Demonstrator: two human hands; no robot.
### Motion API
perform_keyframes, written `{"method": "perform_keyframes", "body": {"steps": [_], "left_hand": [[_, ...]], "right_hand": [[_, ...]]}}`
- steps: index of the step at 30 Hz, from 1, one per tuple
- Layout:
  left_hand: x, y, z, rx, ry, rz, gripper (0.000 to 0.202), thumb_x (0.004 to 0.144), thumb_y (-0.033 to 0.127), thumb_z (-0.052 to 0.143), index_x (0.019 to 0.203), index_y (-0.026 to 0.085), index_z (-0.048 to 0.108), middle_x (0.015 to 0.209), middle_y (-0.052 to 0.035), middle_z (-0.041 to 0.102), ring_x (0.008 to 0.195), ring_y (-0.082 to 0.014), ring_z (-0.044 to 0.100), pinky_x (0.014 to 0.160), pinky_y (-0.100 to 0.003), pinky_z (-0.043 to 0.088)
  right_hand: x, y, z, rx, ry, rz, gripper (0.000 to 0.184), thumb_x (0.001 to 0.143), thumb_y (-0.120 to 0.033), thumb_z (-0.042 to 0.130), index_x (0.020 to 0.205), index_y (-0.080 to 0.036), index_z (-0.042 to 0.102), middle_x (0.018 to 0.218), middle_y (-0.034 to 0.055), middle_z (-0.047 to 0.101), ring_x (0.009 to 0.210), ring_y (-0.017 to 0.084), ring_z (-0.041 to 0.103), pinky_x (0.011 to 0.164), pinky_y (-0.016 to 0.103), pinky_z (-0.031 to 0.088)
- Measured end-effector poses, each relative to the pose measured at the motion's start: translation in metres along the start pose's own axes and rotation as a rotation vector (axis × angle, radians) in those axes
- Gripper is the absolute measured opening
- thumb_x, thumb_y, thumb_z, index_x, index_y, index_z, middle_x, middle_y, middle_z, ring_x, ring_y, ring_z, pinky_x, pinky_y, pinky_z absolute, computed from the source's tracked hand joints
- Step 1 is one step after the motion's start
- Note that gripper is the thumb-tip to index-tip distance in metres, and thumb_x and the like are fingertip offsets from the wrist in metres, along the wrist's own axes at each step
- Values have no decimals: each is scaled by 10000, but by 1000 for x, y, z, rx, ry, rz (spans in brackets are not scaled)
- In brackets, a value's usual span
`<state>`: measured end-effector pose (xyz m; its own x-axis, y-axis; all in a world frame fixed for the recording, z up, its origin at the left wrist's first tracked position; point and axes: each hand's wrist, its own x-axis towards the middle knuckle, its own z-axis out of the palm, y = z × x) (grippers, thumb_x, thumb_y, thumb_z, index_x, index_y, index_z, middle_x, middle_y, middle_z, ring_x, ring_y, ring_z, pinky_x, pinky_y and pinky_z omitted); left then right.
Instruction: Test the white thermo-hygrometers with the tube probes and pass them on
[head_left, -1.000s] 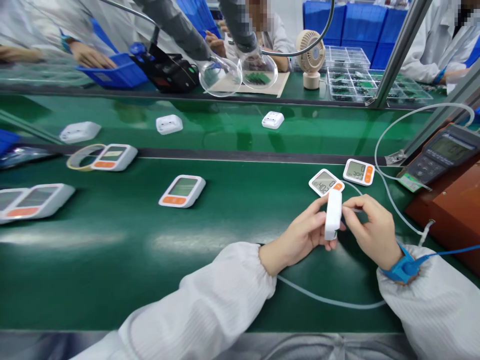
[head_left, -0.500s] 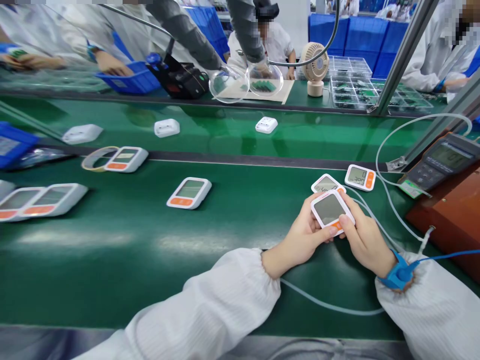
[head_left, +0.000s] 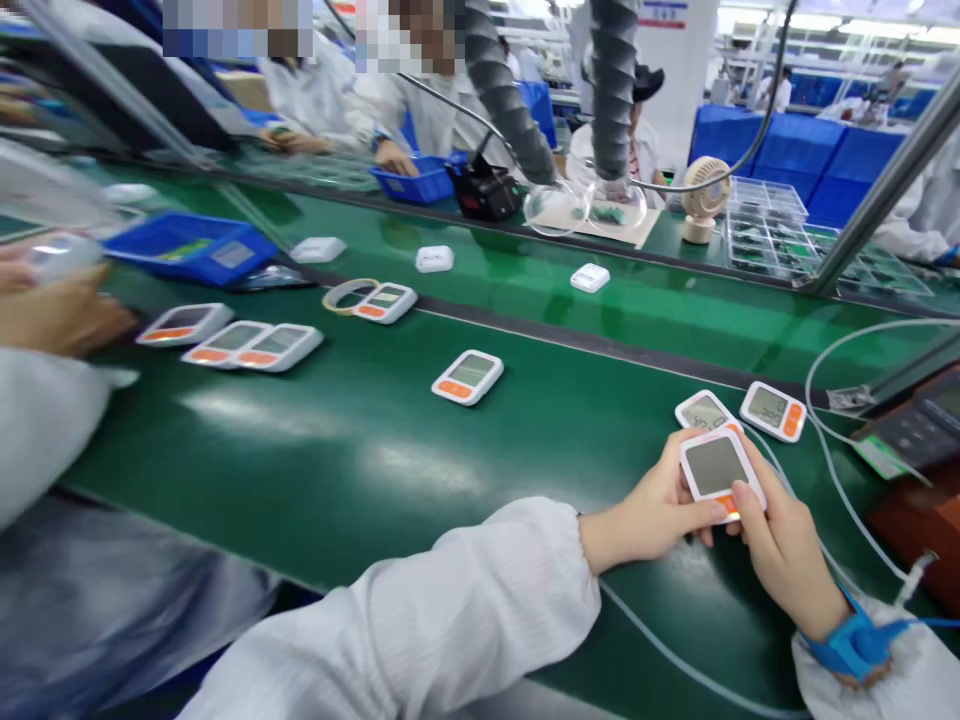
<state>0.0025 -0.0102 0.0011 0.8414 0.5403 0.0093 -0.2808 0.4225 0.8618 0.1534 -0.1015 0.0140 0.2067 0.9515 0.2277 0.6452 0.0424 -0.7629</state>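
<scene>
1. Two bare hands share one white monitor unit [head_left: 712,465] at the near right of the green conveyor belt [head_left: 360,440]. It is lifted just off the belt, with its screen up and tilted towards the camera.
2. The left hand [head_left: 660,505] grips the unit's left edge, fingers curled underneath and the thumb lying along its lower edge.
3. The right hand [head_left: 787,545] grasps the lower right corner, with its thumb pressed on the orange strip at the bottom of the face. A blue wrist strap [head_left: 851,640] circles that wrist.
4. The held unit's grey screen looks blank.
5. Just behind it, two more units lie flat on the belt, the nearer unit [head_left: 703,410] almost touching it and the right-hand unit [head_left: 772,411] beside that. Both show digits too small to read.
6. A clear tube [head_left: 652,632] crosses the belt under the left sleeve.
7. A lone unit [head_left: 467,376] lies mid-belt, well apart from the hands.
8. Further left, three units [head_left: 225,342] lie in a loose row, and beyond them another unit [head_left: 385,301] rests against a tape ring [head_left: 346,295].
9. On the far lane sit three small white housings [head_left: 590,277], spaced apart.
10. At the left edge a co-worker's hand [head_left: 52,310] is blurred, near a blue tray [head_left: 191,245].
</scene>
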Motion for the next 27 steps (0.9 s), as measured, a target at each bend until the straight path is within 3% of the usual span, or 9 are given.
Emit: {"method": "perform_keyframes", "body": {"steps": [7,15,23,27], "left_hand": [[4,-8,-1,8,19,14,893,734,460,868,1360,260,264,1024,-36,602,745,-130,653,566,-224,509],[5,-12,-4,20,44,-22,959,687,439,902,1392,253,280,1015,-41,618,725,-127,652,586,-247,521],[13,-26,-7,7,79,-42,1085,540,390,979,1392,262,319,1018,-32,615,677,-123,661,550,-255,547],[15,-28,-9,-1,88,-64,1133,479,357,1004,1389,273,334,1027,-33,611,652,-120,658,528,-261,556]], "right_hand": [[0,18,-3,-22,-51,82,630,1049,-511,419,1557,-138,394,723,17,685,550,219,662,539,276,554],[-3,0,0,-79,43,126,642,1040,-557,386,1551,-171,426,656,16,645,533,244,639,534,316,546],[1,43,-8,-54,-42,217,696,943,-678,502,1468,-223,540,776,56,722,584,262,696,519,305,581],[-1,34,-5,-78,-10,294,735,934,-729,453,1487,-249,515,798,60,724,637,276,709,541,328,582]]}}
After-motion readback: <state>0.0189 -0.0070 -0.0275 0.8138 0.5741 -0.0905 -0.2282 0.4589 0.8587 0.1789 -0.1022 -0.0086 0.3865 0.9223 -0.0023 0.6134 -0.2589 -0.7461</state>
